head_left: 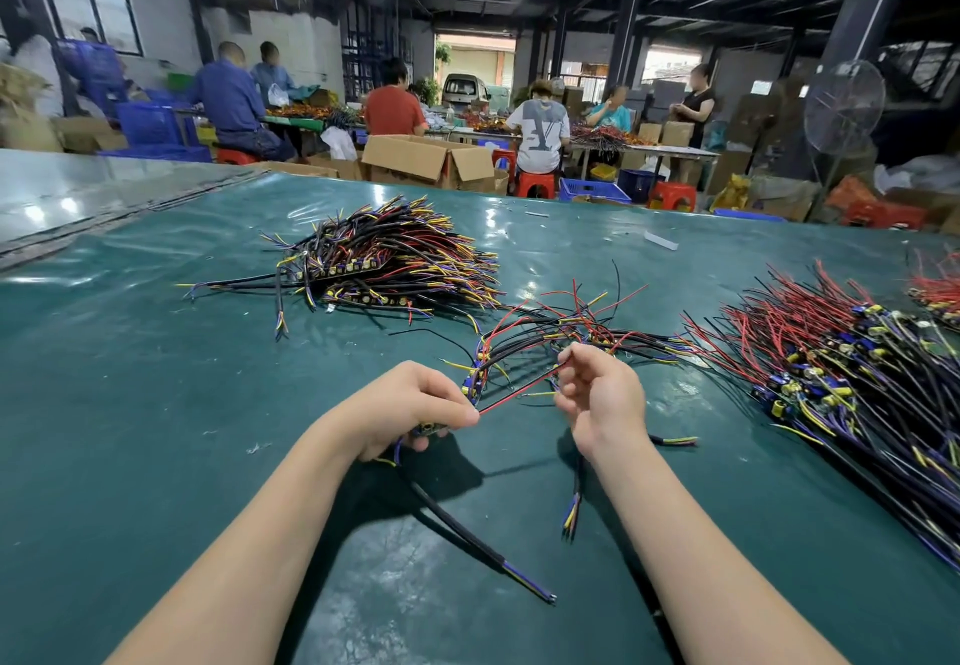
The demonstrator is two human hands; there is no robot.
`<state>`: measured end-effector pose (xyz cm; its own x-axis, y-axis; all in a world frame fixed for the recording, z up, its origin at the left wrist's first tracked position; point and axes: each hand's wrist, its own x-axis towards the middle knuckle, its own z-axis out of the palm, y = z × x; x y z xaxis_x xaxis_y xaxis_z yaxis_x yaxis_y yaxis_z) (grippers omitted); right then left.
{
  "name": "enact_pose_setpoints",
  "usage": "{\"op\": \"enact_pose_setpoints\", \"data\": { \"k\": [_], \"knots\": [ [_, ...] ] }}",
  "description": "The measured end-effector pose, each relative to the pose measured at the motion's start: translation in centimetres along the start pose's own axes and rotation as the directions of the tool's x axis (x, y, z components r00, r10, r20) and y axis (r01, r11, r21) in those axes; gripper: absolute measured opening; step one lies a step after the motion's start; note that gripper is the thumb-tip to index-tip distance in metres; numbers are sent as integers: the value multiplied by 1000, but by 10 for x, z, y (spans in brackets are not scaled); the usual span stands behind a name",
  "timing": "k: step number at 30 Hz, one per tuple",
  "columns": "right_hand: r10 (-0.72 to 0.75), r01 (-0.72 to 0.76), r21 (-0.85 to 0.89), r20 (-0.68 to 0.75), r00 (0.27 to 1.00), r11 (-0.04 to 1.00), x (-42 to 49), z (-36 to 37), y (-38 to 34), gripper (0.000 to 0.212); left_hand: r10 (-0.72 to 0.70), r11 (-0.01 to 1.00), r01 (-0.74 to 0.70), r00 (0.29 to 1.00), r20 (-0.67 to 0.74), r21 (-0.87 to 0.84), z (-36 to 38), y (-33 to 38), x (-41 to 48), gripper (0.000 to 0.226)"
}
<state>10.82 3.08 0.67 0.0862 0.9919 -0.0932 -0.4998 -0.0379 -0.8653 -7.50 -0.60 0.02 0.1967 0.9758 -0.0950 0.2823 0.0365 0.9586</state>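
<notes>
— What has the left hand point(410, 404) got?

— Its fingers are curled round a wire harness point(471, 384), a small board with blue and yellow parts. The thumb and fingertips pinch it. A black cable point(467, 529) runs out from under that grip toward the person. Its stripped coloured ends lie on the green mat point(156, 430).

— And the right hand point(602, 396)?

— Thumb and forefinger are closed on a red wire point(519, 390), and the other fingers are loosely curled. The wire stretches taut between the two grips, from the left thumb tip up to the right fingertips.

— What lies around them?

— Just beyond both grips is a loose bundle point(571, 324) of black, red and yellow leads. Several of them arch back into the harness at the left grip. A second cable point(575, 482) shows from under the right wrist, but I can't tell whether that hand holds it. Well beyond the left grip sits a big heap point(395, 261) of harnesses. Out past the right grip is another heap point(831, 373), its red leads fanned toward the hands.
</notes>
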Motion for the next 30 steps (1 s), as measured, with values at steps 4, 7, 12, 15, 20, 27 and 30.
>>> {"op": "enact_pose_setpoints", "data": {
  "k": [4, 7, 12, 15, 20, 27, 30],
  "knots": [
    [80, -79, 79, -18, 997, 994, 5, -5, 0, 32, 13, 1000, -15, 989, 150, 10, 2, 4, -3, 22],
    [123, -123, 87, 11, 992, 989, 5, -8, 0, 29, 25, 998, -8, 957, 289, -60, 0, 7, -8, 10],
    [135, -140, 113, 52, 989, 984, 2, -4, -2, 30, -17, 1000, 18, 935, 354, 1, -7, 6, -11, 22],
    [105, -85, -278, 60, 993, 957, -8, 4, 5, 36, -5, 1000, 4, 994, 112, 15, -5, 3, -6, 18],
    [228, 112, -699, 374, 899, 706, -34, 23, 18, 35, 44, 991, -76, 961, -272, -108, -9, 0, 5, 16],
    [211, 224, -712, 467, 859, 665, -38, 27, 19, 31, 47, 871, -270, 878, -476, -411, -6, 7, 6, 17],
    [164, 123, -643, 368, 916, 756, -30, 27, 19, 33, -72, 657, -342, 859, -508, -672, 5, 12, 8, 20]
  ]
}}
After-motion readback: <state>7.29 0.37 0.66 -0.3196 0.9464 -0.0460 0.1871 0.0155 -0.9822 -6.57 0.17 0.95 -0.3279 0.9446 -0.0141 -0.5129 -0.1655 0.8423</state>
